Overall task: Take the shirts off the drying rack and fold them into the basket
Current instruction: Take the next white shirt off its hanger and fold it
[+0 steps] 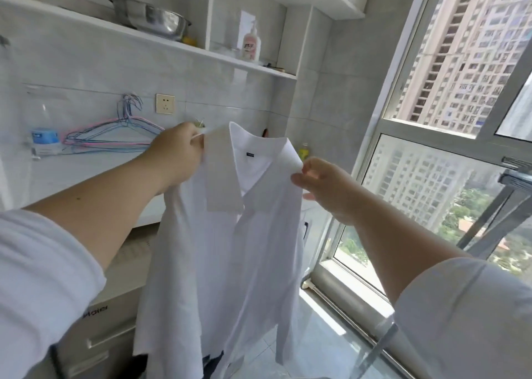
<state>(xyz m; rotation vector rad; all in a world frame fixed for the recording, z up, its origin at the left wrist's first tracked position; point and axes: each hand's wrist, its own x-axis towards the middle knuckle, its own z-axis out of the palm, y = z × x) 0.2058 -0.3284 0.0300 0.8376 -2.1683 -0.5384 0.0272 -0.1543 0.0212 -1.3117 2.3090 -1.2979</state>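
The white shirt (pixel 230 234) hangs in the air between both hands; the left hand (pixel 175 154) grips its left shoulder by the collar; the right hand (pixel 325 186) pinches the right collar edge

Partial "Haier" on washing machine (pixel 96 311)

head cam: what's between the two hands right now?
In the head view, the white shirt's collar spans the gap. The left hand grips one collar end, the right hand pinches the other, and the shirt hangs open below.
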